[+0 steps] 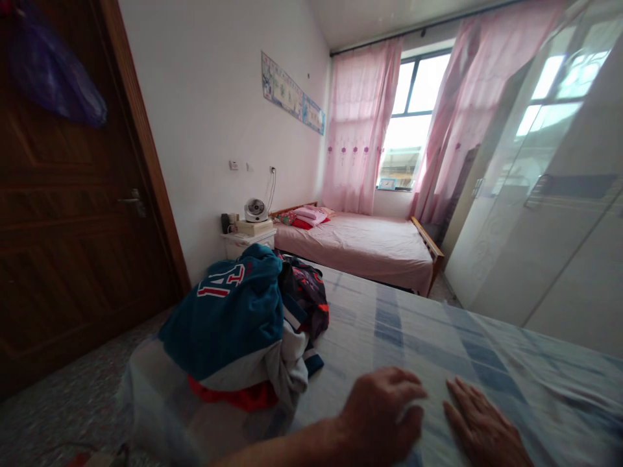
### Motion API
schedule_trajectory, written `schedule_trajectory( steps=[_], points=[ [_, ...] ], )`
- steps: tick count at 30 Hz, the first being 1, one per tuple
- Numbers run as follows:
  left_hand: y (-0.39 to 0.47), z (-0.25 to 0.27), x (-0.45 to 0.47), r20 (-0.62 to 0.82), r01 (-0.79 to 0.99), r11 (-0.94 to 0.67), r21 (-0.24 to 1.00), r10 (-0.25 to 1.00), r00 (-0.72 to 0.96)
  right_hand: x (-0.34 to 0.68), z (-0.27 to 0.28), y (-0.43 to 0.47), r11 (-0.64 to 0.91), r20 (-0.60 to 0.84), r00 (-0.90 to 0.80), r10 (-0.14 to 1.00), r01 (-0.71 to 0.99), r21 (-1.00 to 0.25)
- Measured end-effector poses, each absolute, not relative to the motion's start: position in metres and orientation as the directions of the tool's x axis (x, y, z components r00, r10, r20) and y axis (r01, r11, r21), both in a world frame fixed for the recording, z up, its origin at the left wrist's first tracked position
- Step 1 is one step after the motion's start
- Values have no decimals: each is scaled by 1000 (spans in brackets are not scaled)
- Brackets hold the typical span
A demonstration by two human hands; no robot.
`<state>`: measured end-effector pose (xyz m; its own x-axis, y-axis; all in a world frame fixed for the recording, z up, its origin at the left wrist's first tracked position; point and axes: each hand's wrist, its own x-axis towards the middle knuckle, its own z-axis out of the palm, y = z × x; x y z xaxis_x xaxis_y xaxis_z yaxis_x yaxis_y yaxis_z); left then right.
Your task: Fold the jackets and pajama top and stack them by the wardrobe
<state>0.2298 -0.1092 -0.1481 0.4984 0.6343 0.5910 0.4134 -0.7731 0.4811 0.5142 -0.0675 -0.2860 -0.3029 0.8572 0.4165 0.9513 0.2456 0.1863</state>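
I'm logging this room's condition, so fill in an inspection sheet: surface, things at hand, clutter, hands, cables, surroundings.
Surface: blue-and-white patterned cloth sheet, wrinkled at right.
Things at hand: teal fabric sweatshirt with white-and-red lettering, heaped with other clothes, left of both hands.
Clutter: small round white fan above a white bedside cabinet.
Hands: left hand curled, grip unclear; right hand open, palm down.
Cables: thin cable below a wall socket.
Surroundings: brown wooden door; pink fabric curtains.

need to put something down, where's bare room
The blue checked sheet lies bare beyond the left hand and right hand, right of the heaped teal sweatshirt. The pink-covered bed is bare between stacked pink bedding and wooden footboard. Crowded: around the sweatshirt and atop the white bedside cabinet.
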Motion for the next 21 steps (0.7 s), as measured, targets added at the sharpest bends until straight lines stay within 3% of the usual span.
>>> schedule_trajectory(
  steps=[2, 4, 7, 9, 13, 16, 21],
  points=[
    [-112, -115, 175, 719, 598, -712, 368, 626, 303, 511, -283, -67, 213, 397, -254, 882, 966, 146],
    [-112, -94, 121, 841, 816, -532, 225, 529, 113, 508, -280, -68, 178, 384, -199, 902, 980, 89],
    [-104, -87, 51, 830, 960, -108, 258, 534, -162, 502, -276, -70, 153, 365, -150, 919, 988, 22],
    [-99, -93, 17, 749, 943, -13, 333, 611, -256, 498, -272, -71, 127, 355, -117, 928, 992, -6],
    [-94, -90, -18, 638, 869, -17, 494, 686, -350, 490, -261, -75, 80, 346, -62, 936, 996, -37],
    [-99, -58, -24, 645, 793, -64, 605, 623, -442, 485, -255, -78, 76, 359, -52, 932, 996, -53],
    [-109, 26, -15, 705, 623, -338, 706, 425, -568, 483, -252, -81, 89, 391, -53, 919, 993, -73]
  ],
)
